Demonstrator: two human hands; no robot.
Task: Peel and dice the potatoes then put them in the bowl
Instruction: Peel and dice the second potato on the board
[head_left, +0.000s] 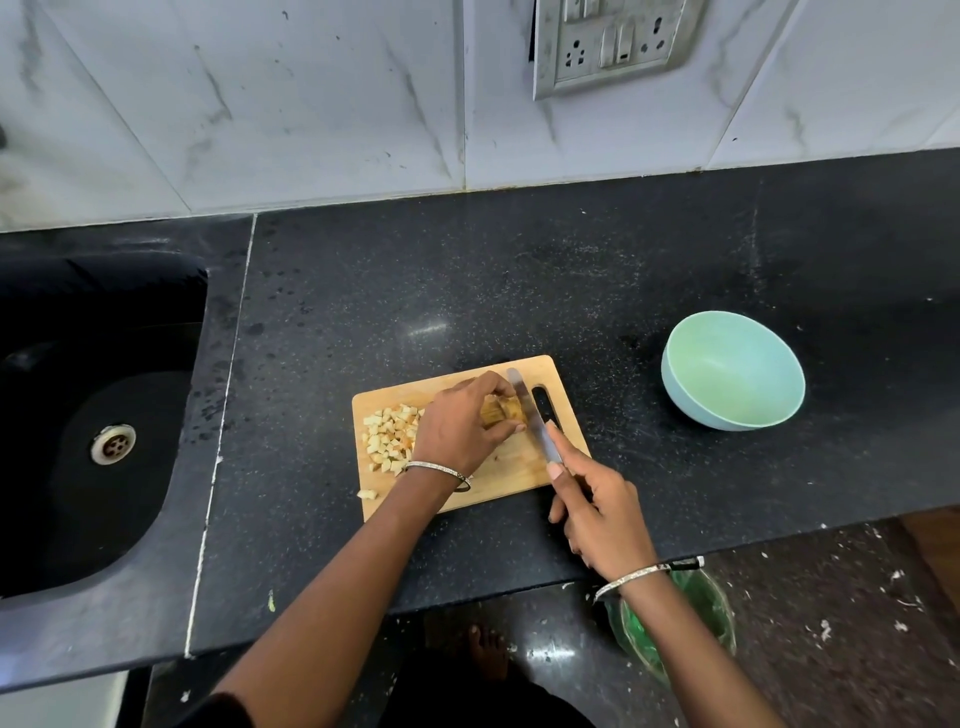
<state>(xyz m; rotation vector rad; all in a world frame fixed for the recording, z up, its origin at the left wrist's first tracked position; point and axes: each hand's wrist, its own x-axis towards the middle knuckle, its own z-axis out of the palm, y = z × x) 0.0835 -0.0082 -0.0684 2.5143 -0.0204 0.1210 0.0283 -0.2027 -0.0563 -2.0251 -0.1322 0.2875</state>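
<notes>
— Where is the potato?
— We see one potato piece (501, 408). It lies on the one wooden board (509, 473), near the far right end.
— Who holds it?
— Our left hand (460, 431) does. Its fingers (496, 383) curl over the top. The thumb (511, 428) pushes from our side. Together they pinch the potato piece.
— And the knife?
— There is one knife (522, 395). Its blade stands right beside the potato piece. We cannot tell if it has gone in. Our right hand (597, 512) grips the handle with curled fingers. One finger lies straight along the top of the blade.
— How many cubes do we have?
— One heap of cubes (387, 431) sits on the left part of the board. There are too many for us to count. One lone cube (367, 493) lies on the counter (467, 270), just off the board's near left corner.
— And the bowl?
— One green-blue bowl (675, 384) stands on the black counter. It is to the right of the board and apart from it.
— What else do we see?
— Two silver bangles, one on the left wrist (441, 470) and one on the right (639, 574). One black sink (171, 415) is on the left, with one round drain (113, 443). One switch plate (613, 78) hangs on the wall, with two sockets. One green bin (701, 613) and one bare foot (485, 654) are down on the floor.
</notes>
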